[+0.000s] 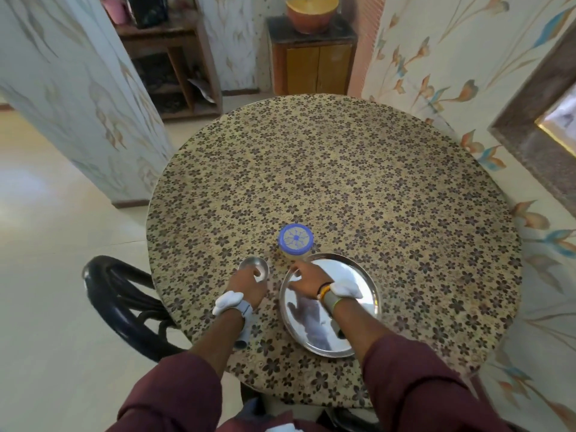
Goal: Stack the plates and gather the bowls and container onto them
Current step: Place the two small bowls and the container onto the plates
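Note:
A shiny steel plate (352, 325) lies on the near part of the round table (358, 188). My right hand (307, 277) rests over its far left rim, fingers curled on something small that I cannot make out. A small steel bowl (254, 267) stands just left of the plate, and my left hand (247, 286) grips its near side. A clear container with a blue lid (295, 239) stands upright just beyond the plate's far rim, apart from both hands.
The table wears a floral cloth. A dark curved chair (124, 307) stands at its near left edge. A papered wall runs along the right, a pillar at the left. A cabinet with an orange bowl (311, 14) stands beyond the table.

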The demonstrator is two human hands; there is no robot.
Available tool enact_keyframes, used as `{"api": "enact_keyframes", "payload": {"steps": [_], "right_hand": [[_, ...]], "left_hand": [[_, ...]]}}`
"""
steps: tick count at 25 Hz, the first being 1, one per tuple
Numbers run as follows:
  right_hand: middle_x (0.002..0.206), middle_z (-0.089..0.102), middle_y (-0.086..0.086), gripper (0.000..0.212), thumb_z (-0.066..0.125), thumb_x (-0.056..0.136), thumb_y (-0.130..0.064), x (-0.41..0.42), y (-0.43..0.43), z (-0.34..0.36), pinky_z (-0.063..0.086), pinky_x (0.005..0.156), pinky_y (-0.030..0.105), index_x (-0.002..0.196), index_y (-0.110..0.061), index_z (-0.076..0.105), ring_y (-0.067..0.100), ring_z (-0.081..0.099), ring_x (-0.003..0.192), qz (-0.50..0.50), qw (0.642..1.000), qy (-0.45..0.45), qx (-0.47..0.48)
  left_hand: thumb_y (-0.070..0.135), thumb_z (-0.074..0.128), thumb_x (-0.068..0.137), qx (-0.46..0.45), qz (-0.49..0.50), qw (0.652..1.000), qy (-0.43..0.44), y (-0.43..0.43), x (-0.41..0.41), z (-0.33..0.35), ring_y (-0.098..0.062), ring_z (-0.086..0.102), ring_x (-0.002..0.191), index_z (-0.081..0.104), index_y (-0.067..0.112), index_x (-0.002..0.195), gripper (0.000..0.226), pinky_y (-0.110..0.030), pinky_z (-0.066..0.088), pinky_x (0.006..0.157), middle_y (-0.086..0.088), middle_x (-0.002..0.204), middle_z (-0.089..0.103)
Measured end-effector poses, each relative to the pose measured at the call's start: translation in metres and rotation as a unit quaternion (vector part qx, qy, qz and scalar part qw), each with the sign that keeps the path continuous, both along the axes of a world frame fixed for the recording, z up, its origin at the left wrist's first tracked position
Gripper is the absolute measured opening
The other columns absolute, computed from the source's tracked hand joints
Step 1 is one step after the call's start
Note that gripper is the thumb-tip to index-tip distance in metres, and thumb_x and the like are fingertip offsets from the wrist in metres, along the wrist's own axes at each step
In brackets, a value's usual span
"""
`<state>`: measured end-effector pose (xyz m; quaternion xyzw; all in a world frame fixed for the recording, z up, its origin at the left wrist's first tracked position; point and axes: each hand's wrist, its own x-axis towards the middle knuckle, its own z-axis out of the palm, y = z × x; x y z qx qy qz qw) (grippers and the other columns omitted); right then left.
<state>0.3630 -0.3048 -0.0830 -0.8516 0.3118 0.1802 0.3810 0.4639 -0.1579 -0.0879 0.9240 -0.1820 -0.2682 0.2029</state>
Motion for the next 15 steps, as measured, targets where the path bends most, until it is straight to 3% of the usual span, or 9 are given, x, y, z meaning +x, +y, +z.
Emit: {"api": "enact_keyframes", "payload": {"steps": [3,6,10,12,15], "right_hand": [[0.118,0.064,0.018,0.049,0.066,0.086,-0.034,0.04,0.058,-0.008,0.051,0.084,0.04,0.125,-0.006,0.058,0.036,0.063,0.109,0.084,0.996,0.014,0.023],[0.098,0.061,0.016,0.045,0.066,0.085,-0.036,0.055,0.1,-0.027,0.049,0.071,0.037,0.114,-0.003,0.058,0.034,0.064,0.091,0.089,0.995,0.036,0.029],[0.105,0.067,0.017,0.038,0.064,0.082,-0.032,0.054,0.115,-0.04,0.055,0.075,0.042,0.107,-0.004,0.061,0.035,0.066,0.092,0.042,0.999,0.002,0.03],[0.109,0.067,0.015,0.038,0.064,0.084,-0.031,0.051,0.103,-0.03,0.048,0.073,0.035,0.113,-0.006,0.06,0.035,0.065,0.1,0.005,1.0,-0.013,0.021],[0.105,0.069,0.007,0.031,0.062,0.086,-0.038,0.042,0.071,-0.016,0.049,0.079,0.037,0.108,-0.016,0.062,0.03,0.065,0.1,-0.062,0.997,-0.038,0.018]], "left_hand": [[0.026,0.064,0.091,0.054,0.052,0.997,0.002,0.036,0.024,-0.005,-0.039,0.061,0.113,0.059,0.004,0.118,0.036,-0.042,0.05,0.093,-0.018,0.128,0.062],[0.023,0.064,0.09,0.05,0.09,0.988,0.119,0.07,0.031,-0.008,-0.032,0.057,0.101,0.051,-0.001,0.131,0.05,-0.038,0.048,0.084,-0.021,0.127,0.057],[0.034,0.072,0.077,-0.008,0.136,0.972,0.19,0.089,0.033,-0.02,-0.038,0.069,0.098,0.061,0.005,0.105,0.043,-0.048,0.061,0.084,-0.019,0.107,0.068],[0.031,0.075,0.079,-0.055,0.173,0.962,0.204,0.084,0.032,-0.012,-0.044,0.071,0.096,0.055,0.009,0.089,0.031,-0.055,0.063,0.079,-0.021,0.095,0.066],[0.023,0.075,0.083,-0.097,0.157,0.956,0.227,0.062,0.027,0.008,-0.05,0.072,0.091,0.053,0.009,0.07,0.029,-0.058,0.063,0.077,-0.025,0.084,0.063]]}}
